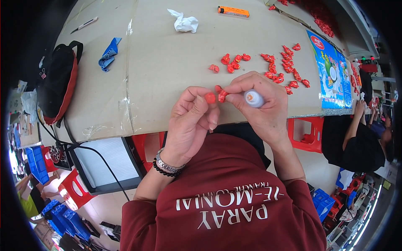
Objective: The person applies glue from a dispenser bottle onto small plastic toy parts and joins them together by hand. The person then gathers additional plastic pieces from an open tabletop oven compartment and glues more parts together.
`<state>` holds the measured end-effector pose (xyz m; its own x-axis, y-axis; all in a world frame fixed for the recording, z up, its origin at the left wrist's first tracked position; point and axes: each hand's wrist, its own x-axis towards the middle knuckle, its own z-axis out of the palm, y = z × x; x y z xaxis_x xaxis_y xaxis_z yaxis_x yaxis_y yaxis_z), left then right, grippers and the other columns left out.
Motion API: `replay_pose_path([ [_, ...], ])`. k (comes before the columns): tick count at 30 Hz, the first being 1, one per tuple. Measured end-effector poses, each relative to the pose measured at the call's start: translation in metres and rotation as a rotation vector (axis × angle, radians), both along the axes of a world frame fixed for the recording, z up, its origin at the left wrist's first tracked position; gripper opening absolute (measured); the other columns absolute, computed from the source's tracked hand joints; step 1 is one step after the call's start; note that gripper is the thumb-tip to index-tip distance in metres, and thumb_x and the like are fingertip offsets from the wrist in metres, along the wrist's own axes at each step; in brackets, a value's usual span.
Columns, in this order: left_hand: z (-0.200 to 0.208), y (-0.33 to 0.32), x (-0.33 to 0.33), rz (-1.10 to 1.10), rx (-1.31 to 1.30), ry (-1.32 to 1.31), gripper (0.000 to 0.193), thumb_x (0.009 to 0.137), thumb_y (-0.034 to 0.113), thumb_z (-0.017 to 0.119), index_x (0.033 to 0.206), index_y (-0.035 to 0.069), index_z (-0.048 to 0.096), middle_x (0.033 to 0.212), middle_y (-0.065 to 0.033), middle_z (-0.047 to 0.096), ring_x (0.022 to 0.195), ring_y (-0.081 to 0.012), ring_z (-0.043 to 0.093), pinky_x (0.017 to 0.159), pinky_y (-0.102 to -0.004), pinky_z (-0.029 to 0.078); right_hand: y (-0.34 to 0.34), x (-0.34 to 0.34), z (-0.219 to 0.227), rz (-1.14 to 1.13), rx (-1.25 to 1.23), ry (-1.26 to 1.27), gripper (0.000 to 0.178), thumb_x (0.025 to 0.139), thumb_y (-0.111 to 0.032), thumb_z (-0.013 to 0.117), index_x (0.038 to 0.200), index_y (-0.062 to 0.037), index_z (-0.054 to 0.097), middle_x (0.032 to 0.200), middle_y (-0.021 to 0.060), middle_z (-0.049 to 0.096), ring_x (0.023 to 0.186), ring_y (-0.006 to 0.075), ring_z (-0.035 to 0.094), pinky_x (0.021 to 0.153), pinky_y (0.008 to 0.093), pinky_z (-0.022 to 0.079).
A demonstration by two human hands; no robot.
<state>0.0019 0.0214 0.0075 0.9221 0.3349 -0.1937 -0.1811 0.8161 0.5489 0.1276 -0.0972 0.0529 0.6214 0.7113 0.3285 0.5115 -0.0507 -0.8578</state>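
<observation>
Close to the table's near edge, my left hand [190, 115] pinches a small round red plastic piece [210, 98] between thumb and fingertips. Just right of it, my right hand [266, 106] holds another small red plastic piece [222, 96] with thumb and forefinger. A small white squeeze bottle [254, 98] with an orange tip is tucked in the same hand. The two red pieces are almost touching; whether they meet I cannot tell. Beyond my hands lie a loose group of small red figures [231, 67] and, further right, rows of similar red figures [287, 62].
On the cardboard-covered table [159, 62] lie a crumpled white tissue [186, 24], an orange box [233, 11], a blue scrap [109, 54], a pen [84, 25] and a black-and-red bag [60, 83]. A blue printed sheet [331, 69] lies right. Another person's arm [355, 125] shows at far right.
</observation>
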Motion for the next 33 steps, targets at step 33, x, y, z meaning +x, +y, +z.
replay_pose_path([
  [33,-0.005,-0.005,0.003,-0.018,0.085,-0.021,0.016,0.1,0.018,0.057,0.11,0.005,0.057,0.093,-0.004,0.064,0.07,-0.0118,0.061,0.06,-0.0255,0.049,-0.016,0.0,0.005,-0.203,-0.01,0.828,0.008,0.084,-0.01,0.07,0.085,-0.0041,0.064,0.069,0.002,0.064,0.058,0.0054,0.055,0.053,0.0207,0.041],
])
